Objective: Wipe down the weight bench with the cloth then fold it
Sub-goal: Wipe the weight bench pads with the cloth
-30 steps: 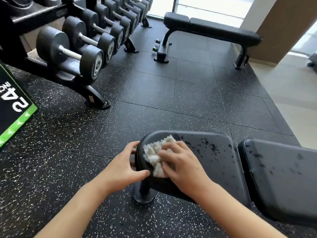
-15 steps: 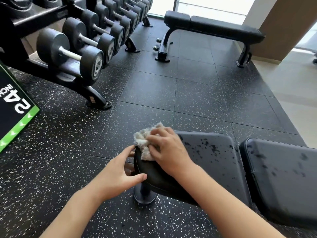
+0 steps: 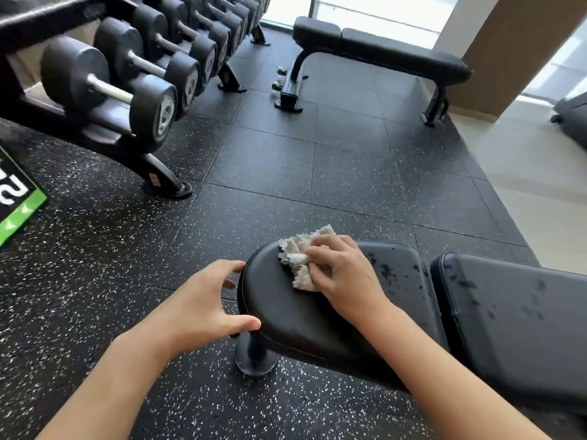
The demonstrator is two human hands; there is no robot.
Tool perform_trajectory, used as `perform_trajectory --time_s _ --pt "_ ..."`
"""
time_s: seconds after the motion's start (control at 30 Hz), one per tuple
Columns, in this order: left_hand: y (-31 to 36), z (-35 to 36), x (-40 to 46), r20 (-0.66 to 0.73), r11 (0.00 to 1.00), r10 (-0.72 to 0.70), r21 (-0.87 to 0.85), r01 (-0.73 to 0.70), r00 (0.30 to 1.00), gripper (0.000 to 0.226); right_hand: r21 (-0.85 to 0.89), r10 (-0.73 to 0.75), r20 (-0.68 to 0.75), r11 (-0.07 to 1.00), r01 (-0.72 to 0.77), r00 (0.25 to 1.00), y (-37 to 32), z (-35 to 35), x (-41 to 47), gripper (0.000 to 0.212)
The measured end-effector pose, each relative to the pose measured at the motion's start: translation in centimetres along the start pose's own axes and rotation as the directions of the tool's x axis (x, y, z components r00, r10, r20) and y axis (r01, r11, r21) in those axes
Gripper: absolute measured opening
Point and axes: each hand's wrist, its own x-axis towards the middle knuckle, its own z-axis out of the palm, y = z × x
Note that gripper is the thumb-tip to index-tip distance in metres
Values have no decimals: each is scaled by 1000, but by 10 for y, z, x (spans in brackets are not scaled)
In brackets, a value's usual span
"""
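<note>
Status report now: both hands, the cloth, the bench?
Left hand grips seat pad edge. Right hand presses crumpled white cloth on bench seat pad, near its narrow end. Dark wet spots remain further right. Nothing in the way.

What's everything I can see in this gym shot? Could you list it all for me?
weight bench: one, black, spotted with droplets, right in front
cloth: one, white, crumpled on the bench's seat end
second bench: one, black, far side by the window
dumbbells: a row, dark, on the rack at left
box: one, black and green, left edge
left hand: grips the seat's edge
right hand: presses the cloth down
</note>
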Motion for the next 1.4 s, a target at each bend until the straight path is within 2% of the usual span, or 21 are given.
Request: perform_trajectory --time_s 0.1,0.23,0.37,0.43,0.5,0.57,0.67,0.77,0.9,1.03,1.13,1.27,1.33,1.4 --pt "0 -7 3 11 1000 -3 8 3 1000 99 1 -52 32 999 52 998 -26 18 11 21" --pt "-3 -12 4 25 999 16 27 -17 1000 93 38 -178 110 984 174 978 -50 21 -29 17" --pt "-6 -11 3 19 999 40 36 -41 999 97 56 -350 153 937 345 924 -45 10 -84 16" --pt "-6 -10 3 9 998 38 44 -38 999 101 37 -390 155 920 389 908 -34 3 -84 19" --pt "-7 -8 2 0 999 25 36 -25 1000 102 7 -331 141 943 333 933 -21 0 -60 21" --pt "-7 -7 2 -5 1000 13 28 -13 1000 103 7 -182 80 983 182 980 -9 0 -21 21" --pt "-7 -6 1 -13 1000 17 22 -17 1000 102 13 -17 40 1000 16 999 -6 7 29 25" --pt "-8 -6 2 -17 1000 23 19 -23 1000 100 -24 -60 47 998 62 997 -25 20 31 27" --pt "-10 -7 4 -3 1000 23 -16 -23 1000 94 30 -251 95 968 249 963 -52 22 -35 16" --pt "-13 -7 6 -10 999 36 3 -35 999 96 7 -366 138 929 369 920 -48 11 -88 17" --pt "-11 -9 8 -3 999 33 7 -33 999 101 -56 -306 115 948 314 945 -29 1 -70 14" --pt "-11 -7 12 -5 999 39 13 -39 999 102 -149 -65 -18 987 62 998 -9 0 -7 18" --pt "-11 -6 13 -4 999 40 14 -40 999 103 -165 -64 -20 985 60 998 -13 9 13 20" --pt "-10 -7 14 -3 999 42 18 -42 999 103 -83 -105 -3 991 105 994 -25 17 18 20"
